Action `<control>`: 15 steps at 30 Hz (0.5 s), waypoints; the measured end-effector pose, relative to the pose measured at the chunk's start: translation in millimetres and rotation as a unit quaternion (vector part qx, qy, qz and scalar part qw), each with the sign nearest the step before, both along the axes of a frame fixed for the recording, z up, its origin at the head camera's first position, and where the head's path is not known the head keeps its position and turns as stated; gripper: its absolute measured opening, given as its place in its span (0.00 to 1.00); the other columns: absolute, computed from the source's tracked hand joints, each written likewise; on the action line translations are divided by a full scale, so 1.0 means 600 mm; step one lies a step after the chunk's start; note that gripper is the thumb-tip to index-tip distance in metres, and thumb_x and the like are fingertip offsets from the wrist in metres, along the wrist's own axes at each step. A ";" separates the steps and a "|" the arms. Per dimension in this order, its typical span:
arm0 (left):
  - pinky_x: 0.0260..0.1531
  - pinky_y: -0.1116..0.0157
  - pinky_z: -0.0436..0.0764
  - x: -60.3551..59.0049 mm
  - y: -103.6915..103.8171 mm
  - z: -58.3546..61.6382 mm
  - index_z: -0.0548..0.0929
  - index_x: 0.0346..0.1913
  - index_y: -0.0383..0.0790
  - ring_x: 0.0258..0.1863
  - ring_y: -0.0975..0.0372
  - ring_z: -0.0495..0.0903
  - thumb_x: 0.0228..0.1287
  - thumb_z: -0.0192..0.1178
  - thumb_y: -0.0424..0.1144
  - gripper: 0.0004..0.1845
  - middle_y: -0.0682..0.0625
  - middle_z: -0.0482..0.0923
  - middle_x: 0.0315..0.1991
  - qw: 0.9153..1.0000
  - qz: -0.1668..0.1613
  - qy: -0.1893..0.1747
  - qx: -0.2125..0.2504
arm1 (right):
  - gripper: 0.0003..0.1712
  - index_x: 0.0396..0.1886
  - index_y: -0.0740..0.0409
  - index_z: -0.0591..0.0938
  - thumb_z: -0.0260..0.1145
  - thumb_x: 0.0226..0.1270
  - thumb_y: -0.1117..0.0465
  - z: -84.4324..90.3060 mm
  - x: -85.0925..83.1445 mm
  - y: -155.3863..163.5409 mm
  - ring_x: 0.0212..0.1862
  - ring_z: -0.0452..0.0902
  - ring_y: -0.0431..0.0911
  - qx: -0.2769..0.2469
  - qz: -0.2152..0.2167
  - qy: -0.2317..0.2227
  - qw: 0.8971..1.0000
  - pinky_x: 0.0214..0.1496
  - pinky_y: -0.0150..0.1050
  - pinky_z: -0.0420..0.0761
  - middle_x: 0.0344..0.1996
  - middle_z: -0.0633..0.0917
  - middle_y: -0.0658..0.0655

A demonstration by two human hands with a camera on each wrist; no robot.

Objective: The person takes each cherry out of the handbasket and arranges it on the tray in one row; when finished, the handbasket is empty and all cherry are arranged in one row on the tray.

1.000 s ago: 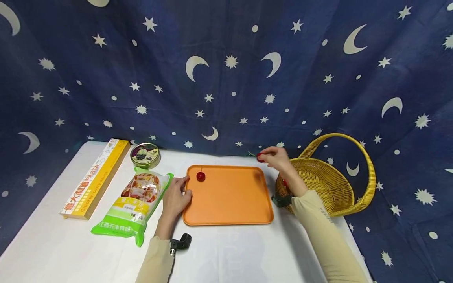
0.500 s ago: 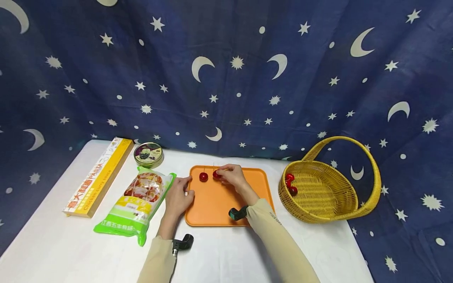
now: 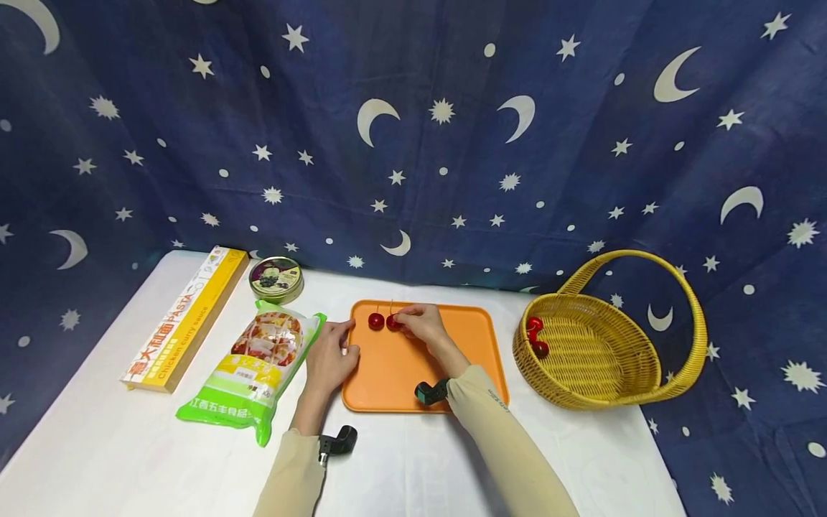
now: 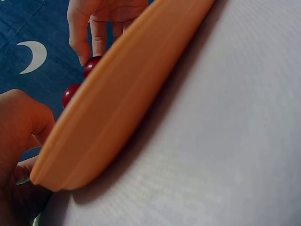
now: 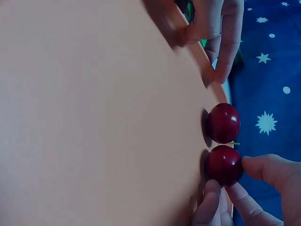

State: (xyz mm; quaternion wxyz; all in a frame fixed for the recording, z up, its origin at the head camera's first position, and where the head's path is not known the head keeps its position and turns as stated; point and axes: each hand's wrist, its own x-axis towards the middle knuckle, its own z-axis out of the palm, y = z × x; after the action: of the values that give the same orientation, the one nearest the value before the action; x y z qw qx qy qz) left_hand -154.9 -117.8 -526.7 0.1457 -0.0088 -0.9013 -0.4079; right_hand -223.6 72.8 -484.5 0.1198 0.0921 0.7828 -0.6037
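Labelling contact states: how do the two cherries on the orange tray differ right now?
The right cherry is pinched by the right hand; the left cherry lies free, touched by no finger. The left cherry sits nearer the left hand, which rests on the orange tray at its left edge; the right cherry sits further in. Shared: both are dark red, glossy, similar in size, side by side on the tray.
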 end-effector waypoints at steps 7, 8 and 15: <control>0.28 0.60 0.68 -0.001 0.000 0.000 0.83 0.58 0.36 0.29 0.57 0.71 0.49 0.62 0.33 0.27 0.45 0.74 0.39 1.000 0.001 -0.003 -0.002 | 0.11 0.38 0.69 0.86 0.70 0.59 0.65 0.000 -0.001 -0.001 0.25 0.80 0.40 0.019 0.005 -0.001 1.000 0.30 0.33 0.81 0.27 0.86 0.55; 0.28 0.60 0.68 -0.001 0.000 0.000 0.83 0.58 0.36 0.29 0.57 0.71 0.49 0.62 0.33 0.27 0.45 0.74 0.39 1.000 0.001 -0.004 -0.001 | 0.11 0.38 0.69 0.86 0.70 0.59 0.65 0.000 -0.001 -0.001 0.25 0.80 0.40 0.019 0.005 -0.003 1.000 0.30 0.33 0.81 0.27 0.86 0.56; 0.27 0.60 0.68 0.002 0.000 0.002 0.83 0.57 0.36 0.28 0.57 0.71 0.49 0.61 0.32 0.27 0.44 0.75 0.40 1.000 0.002 -0.003 0.000 | 0.12 0.39 0.71 0.85 0.68 0.62 0.64 -0.001 -0.003 0.002 0.24 0.79 0.40 0.015 0.011 -0.014 1.000 0.30 0.33 0.81 0.26 0.85 0.55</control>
State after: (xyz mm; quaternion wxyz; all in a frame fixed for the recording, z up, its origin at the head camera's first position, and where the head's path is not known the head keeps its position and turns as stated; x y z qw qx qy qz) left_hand -154.0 -117.7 -525.7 0.1439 -0.0060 -0.9017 -0.4077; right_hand -225.3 74.3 -484.9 0.1359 0.0933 0.7911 -0.5891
